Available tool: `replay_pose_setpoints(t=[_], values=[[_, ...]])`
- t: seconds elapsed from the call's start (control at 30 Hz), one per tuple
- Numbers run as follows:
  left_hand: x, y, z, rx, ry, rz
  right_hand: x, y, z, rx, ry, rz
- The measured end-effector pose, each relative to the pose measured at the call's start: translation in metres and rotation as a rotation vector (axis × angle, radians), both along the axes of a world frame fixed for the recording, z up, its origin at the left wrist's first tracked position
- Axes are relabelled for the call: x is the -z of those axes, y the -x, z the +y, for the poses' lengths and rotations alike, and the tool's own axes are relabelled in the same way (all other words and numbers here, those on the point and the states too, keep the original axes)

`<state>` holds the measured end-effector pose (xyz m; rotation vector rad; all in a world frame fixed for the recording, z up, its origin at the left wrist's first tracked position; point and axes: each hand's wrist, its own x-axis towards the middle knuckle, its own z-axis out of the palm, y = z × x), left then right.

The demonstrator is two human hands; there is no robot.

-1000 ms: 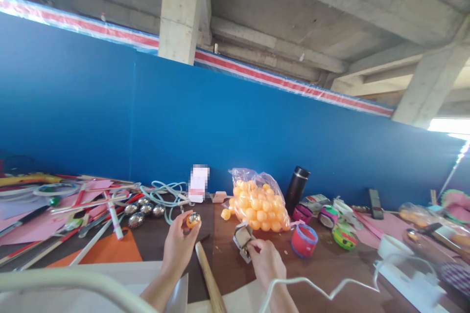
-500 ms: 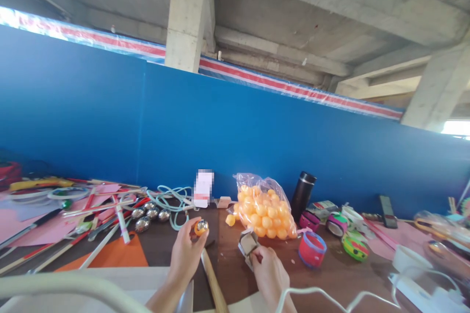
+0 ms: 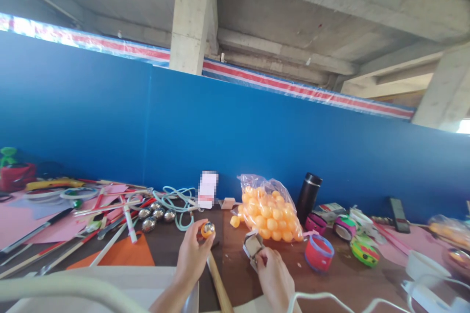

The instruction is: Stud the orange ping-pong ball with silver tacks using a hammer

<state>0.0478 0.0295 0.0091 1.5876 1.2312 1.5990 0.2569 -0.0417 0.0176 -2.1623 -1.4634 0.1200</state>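
Observation:
Between the thumb and fingers of my left hand is a shiny metal ball, with an orange patch showing on its left side. My right hand pinches a small grey-brown cardboard piece, folded like a little open box; its exact kind is unclear. A wooden-handled tool lies between my two hands, its dark head partly hidden behind my left hand. Beyond my right hand stands a clear plastic bag full of orange balls, with one loose orange ball at its left.
Several metal balls and a pale blue cord lie to the left, near sticks and coloured paper. A red-and-blue ring-shaped roll, a black bottle and a white cable are on the right. A blue partition stands behind.
The view has shifted slightly, so everything appears a little further right. Both hands keep their hold, and the ball looks slightly turned in my left fingers.

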Motion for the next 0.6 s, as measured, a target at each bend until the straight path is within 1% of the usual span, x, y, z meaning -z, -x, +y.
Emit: replay_pose_setpoints(t=[0.23, 0.47, 0.6], values=[[0.0006, -0.0007, 0.0, 0.006, -0.003, -0.001, -0.0025, -0.0007, -0.0008, -0.025, 0.015, 0.052], [-0.0004, -0.0012, -0.0012, 0.009, -0.01, -0.011, 0.0012, -0.0016, -0.0003, -0.02, 0.011, 0.023], [-0.0008, -0.0013, -0.0019, 0.004, -0.011, -0.012, -0.0005, -0.002, -0.0014, -0.022, 0.02, 0.012]])
